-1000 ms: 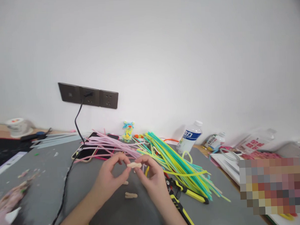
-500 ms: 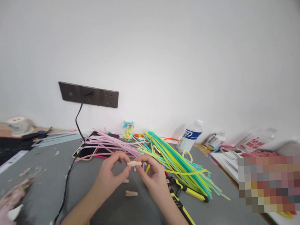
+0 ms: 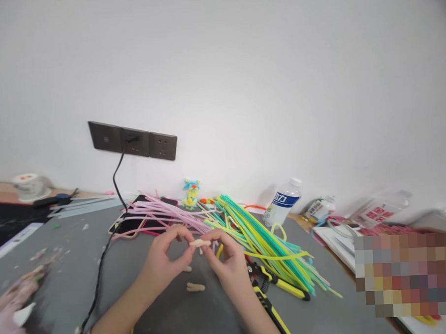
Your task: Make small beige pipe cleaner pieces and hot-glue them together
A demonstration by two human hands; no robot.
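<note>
My left hand (image 3: 164, 260) and my right hand (image 3: 227, 263) meet above the grey table (image 3: 65, 287), and both pinch a short cream pipe-cleaner piece (image 3: 199, 243) between fingertips. Another bent cream piece (image 3: 195, 287) lies on the table just below my hands. Behind them spreads a pile of pink pipe cleaners (image 3: 154, 214), and to the right a pile of green and yellow pipe cleaners (image 3: 263, 234).
Yellow-handled pliers (image 3: 272, 283) lie right of my right wrist. A black cable (image 3: 101, 261) runs from the wall socket (image 3: 133, 141) across the table past a phone (image 3: 131, 224). A water bottle (image 3: 282, 202), a small pipe-cleaner figure (image 3: 191, 192) and clutter stand along the wall.
</note>
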